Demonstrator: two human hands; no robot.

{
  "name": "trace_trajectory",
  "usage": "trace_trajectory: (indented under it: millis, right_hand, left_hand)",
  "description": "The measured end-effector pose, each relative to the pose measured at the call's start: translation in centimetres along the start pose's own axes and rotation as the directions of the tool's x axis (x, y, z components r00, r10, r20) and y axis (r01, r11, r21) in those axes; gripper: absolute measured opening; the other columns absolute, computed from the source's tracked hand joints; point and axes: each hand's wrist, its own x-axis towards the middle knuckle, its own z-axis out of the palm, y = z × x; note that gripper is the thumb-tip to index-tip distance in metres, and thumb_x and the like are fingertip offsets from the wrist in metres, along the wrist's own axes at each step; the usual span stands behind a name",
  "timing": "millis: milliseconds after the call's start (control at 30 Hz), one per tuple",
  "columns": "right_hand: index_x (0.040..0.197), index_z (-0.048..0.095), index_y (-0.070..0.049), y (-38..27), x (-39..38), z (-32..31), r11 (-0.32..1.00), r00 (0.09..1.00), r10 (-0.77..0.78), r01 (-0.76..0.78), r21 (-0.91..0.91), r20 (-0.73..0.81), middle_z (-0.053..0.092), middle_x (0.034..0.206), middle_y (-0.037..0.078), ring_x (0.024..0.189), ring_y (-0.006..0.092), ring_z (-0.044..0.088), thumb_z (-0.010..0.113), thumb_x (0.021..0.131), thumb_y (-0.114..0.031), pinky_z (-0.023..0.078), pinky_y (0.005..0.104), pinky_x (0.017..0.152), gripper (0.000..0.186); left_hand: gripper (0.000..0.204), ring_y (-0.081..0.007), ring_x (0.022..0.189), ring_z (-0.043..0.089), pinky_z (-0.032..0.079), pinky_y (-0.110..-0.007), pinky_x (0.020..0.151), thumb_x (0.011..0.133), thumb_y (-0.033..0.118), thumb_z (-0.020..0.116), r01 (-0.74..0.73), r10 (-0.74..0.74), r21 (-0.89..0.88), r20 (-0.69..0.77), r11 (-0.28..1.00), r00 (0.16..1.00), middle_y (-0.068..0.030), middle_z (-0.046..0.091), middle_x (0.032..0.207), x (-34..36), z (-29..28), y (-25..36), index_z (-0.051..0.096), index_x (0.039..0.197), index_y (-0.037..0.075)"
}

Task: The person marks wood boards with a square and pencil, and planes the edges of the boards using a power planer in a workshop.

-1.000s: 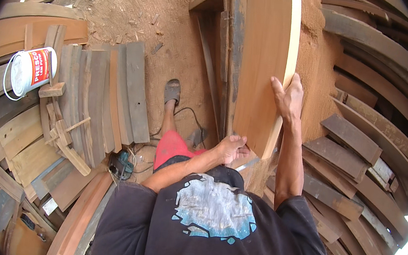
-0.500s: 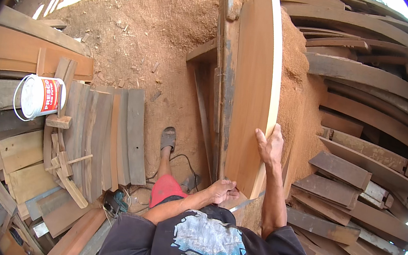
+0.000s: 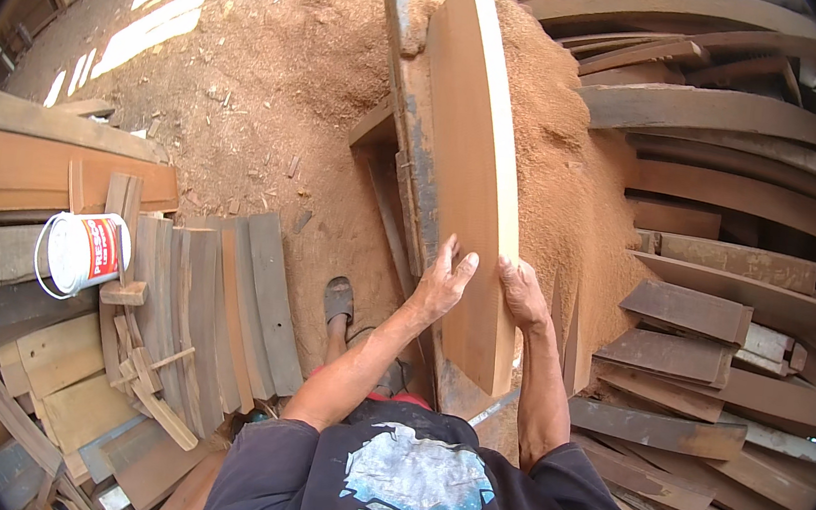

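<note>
A long reddish-brown wooden board (image 3: 472, 177) with a pale right edge lies lengthwise on a worn, dusty beam (image 3: 415, 105). My right hand (image 3: 526, 297) is closed on the board's right edge near its close end; its thumb shows on the edge and the other fingers are hidden. On the board's left part rests my left hand (image 3: 441, 284), its thumb and a finger apart and pointing away from me. No other thing shows in my left hand.
Sawdust (image 3: 576, 194) is heaped right of the board. Stacked curved planks (image 3: 735, 121) fill the right side. At left, a white bucket (image 3: 76, 257) with a red label stands among upright boards (image 3: 268, 289) and wood offcuts (image 3: 88, 410). My sandalled foot (image 3: 338, 300) is left of the beam.
My left hand has moved from the board's near end forward onto its upper face. The board sits slightly more tilted leftward in view. My right hand stays on the right edge.
</note>
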Motion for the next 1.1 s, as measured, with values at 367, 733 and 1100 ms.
trace_trajectory:
  millis: [367, 733, 1100]
  right_hand:
    - [0.142, 0.05, 0.002, 3.8, -1.8, -1.4, 0.951, 0.994, -0.089, 0.066, 0.303, 0.061, 0.062, 0.128, 0.014, 0.118, 0.0179, 0.057, 0.045, 0.107, -0.055, 0.046, 0.0332, 0.102, 0.067]
    - [0.137, 0.055, 0.003, 15.4, -12.6, -5.2, 0.958, 0.964, 0.116, -0.046, 0.282, -0.238, 0.069, 0.12, 0.017, 0.105, 0.0226, 0.066, 0.054, 0.103, -0.05, 0.052, 0.0362, 0.092, 0.063]
    - [0.143, 0.05, -0.002, 30.3, -35.4, -4.3, 0.586, 0.585, 0.605, -0.786, -0.196, -0.539, 0.051, 0.144, 0.029, 0.137, 0.0441, 0.048, 0.066, 0.091, -0.05, 0.039, 0.0529, 0.112, 0.073]
  left_hand:
    - [0.106, -0.0485, 0.145, 0.036, 0.03, -0.043, 0.121, 0.095, 0.057, 0.061, 0.057, -0.051, 0.449, -0.026, 0.892, 0.998, -0.0444, 0.033, 0.151, -0.4, 3.8, 3.7, 0.016, 0.152, -0.02]
    - [0.075, -0.0371, 0.144, 0.042, 0.034, -0.05, 0.121, 0.105, 0.039, 0.051, 0.204, -0.205, 0.448, -0.049, 0.87, 0.978, -0.0291, 0.047, 0.149, -1.0, 5.0, 7.6, 0.022, 0.158, -0.005]
    - [0.059, -0.023, 0.107, 0.065, 0.055, -0.039, 0.098, 0.104, 0.033, 0.06, 0.155, -0.152, 0.214, -0.031, 0.964, 0.988, -0.0129, 0.064, 0.12, 1.1, 2.9, 5.4, 0.042, 0.146, -0.004]
